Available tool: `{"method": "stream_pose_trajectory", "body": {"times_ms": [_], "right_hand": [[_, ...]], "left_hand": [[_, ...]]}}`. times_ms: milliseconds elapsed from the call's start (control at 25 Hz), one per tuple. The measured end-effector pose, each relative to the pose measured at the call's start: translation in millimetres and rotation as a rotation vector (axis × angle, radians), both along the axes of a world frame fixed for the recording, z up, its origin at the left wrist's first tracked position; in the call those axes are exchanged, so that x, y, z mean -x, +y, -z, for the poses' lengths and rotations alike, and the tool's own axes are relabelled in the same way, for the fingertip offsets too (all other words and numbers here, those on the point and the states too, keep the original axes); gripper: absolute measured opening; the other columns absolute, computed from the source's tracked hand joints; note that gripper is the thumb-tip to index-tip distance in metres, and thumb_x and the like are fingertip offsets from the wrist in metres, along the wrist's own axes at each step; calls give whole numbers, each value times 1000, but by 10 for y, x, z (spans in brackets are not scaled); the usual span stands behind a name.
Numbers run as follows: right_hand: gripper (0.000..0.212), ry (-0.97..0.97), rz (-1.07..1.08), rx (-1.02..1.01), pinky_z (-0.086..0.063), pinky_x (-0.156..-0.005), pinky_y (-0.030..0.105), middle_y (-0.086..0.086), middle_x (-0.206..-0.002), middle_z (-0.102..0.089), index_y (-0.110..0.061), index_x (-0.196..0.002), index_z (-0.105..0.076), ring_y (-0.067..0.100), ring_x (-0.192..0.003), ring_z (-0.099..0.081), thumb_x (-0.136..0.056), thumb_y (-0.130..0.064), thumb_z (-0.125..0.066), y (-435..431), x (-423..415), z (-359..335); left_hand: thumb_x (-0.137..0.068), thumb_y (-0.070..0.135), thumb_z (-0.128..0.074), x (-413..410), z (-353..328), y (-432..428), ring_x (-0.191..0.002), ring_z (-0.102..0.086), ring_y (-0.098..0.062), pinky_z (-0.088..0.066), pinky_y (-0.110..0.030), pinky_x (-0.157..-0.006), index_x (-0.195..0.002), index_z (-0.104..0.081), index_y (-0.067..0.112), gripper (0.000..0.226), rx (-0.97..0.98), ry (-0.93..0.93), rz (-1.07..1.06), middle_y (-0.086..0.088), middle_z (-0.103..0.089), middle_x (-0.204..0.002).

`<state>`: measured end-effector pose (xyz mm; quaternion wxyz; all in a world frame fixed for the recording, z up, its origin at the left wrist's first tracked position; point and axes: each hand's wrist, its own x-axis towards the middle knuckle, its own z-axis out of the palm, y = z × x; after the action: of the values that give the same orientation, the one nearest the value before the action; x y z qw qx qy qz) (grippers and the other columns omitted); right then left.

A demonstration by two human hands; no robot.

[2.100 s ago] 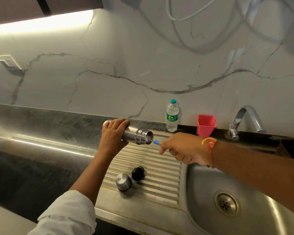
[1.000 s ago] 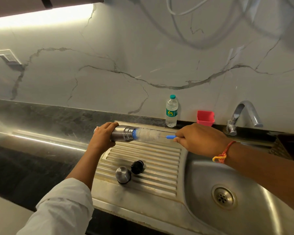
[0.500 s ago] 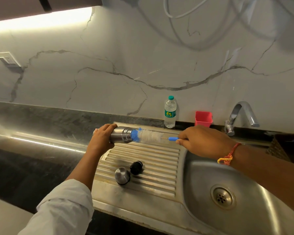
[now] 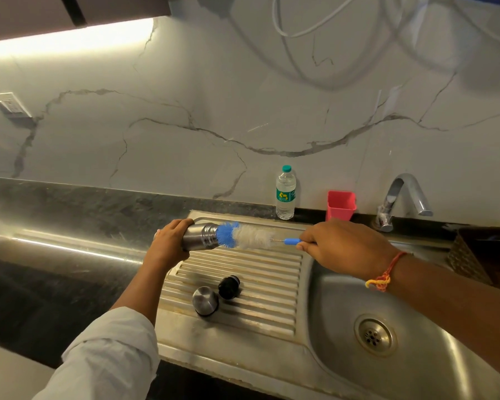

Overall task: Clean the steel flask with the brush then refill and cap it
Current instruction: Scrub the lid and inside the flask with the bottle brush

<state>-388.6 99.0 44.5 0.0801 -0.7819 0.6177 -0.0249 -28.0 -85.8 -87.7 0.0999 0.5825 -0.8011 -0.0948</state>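
Flask (image 4: 198, 237) level above the ribbed drainer (image 4: 243, 274), mouth to the right, long axis in line with brush (image 4: 250, 236), blue tip at the mouth; left hand (image 4: 168, 241) wraps the flask body, right hand (image 4: 344, 246), farther off, pinches the brush handle.

We take the steel sink (image 4: 344, 298) as our mark. Its ribbed drainboard (image 4: 260, 269) lies to its left, and a round drain (image 4: 375, 335) sits in the basin floor. Behind the sink a chrome tap (image 4: 401, 194) stands on a dark ledge, and a pale marble wall (image 4: 185, 82) with grey veins rises beyond. Left of the sink runs a dark stone counter (image 4: 55, 284). High above and to the left we see a bright light strip (image 4: 70, 39) under a cabinet (image 4: 26, 13), and a white switch plate (image 4: 9, 103) on the wall. A white cable (image 4: 300, 27) loops high above the sink. A woven basket (image 4: 471, 255) sits at the sink's right.
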Motion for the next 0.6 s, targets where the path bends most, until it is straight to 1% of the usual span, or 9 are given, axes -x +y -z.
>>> {"method": "stream_pose_trajectory", "body": {"times_ms": [80,160,240,280,320,400,480,520,600], "right_hand": [[29,72,-17,56,-28,-51,22,-8,-77,-56,-33,-87,-51,5,-59,-46,-104,-48,-33,39,-21,0],[33,157,-39,100,-27,-50,21,-8,-80,-55,-29,-99,-55,4,-57,-41,-105,-48,-29,72,-28,-14],[35,224,-58,153,-32,-55,23,-7,-81,-54,-28,-104,-55,5,-57,-39,-106,-47,-27,97,-8,-3],[34,258,-70,196,-34,-56,25,-7,-80,-53,-28,-105,-55,6,-56,-39,-105,-47,-28,102,15,26],[31,279,-86,255,-33,-54,26,-6,-77,-53,-29,-103,-56,7,-55,-38,-105,-47,-31,100,46,70],[24,311,-135,403,-24,-46,25,-5,-65,-52,-27,-93,-61,9,-48,-33,-100,-45,-46,93,118,166],[20,331,-189,514,-21,-42,25,-4,-57,-50,-25,-86,-64,11,-43,-27,-94,-42,-58,90,174,207],[20,342,-203,541,-21,-42,25,-5,-57,-49,-25,-87,-64,11,-44,-26,-94,-42,-57,87,191,212],[24,298,-172,482,-24,-43,26,-7,-61,-50,-29,-92,-63,8,-46,-28,-98,-45,-46,77,205,211]], "left_hand": [[-66,4,-89,-13,1,-16,-124,-57,-32,-38,-61,-113,-144,-48,23,90,-27,-1,-3,-6,-54,-142],[-66,2,-88,-9,-13,-30,-123,-57,-31,-43,-59,-110,-144,-49,23,90,-55,9,-1,-6,-54,-142],[-65,0,-87,4,-41,-51,-122,-57,-31,-47,-55,-107,-143,-49,23,89,-89,19,13,-6,-53,-141],[-65,-1,-87,14,-57,-64,-122,-57,-31,-48,-53,-106,-142,-50,23,89,-106,22,20,-6,-53,-141],[-66,-2,-86,23,-72,-75,-121,-57,-30,-49,-51,-106,-142,-50,23,88,-117,20,25,-5,-53,-140],[-67,-2,-85,45,-111,-111,-120,-57,-28,-50,-47,-104,-142,-50,23,86,-135,0,37,-5,-54,-139],[-68,-2,-85,50,-137,-147,-118,-57,-28,-51,-44,-102,-143,-49,23,87,-170,-39,61,-5,-54,-139],[-68,-2,-85,46,-146,-168,-118,-57,-28,-51,-43,-101,-143,-48,23,87,-182,-62,75,-5,-54,-139],[-68,-1,-85,42,-154,-204,-120,-57,-28,-50,-45,-103,-144,-49,24,87,-171,-72,86,-5,-53,-140]]}}
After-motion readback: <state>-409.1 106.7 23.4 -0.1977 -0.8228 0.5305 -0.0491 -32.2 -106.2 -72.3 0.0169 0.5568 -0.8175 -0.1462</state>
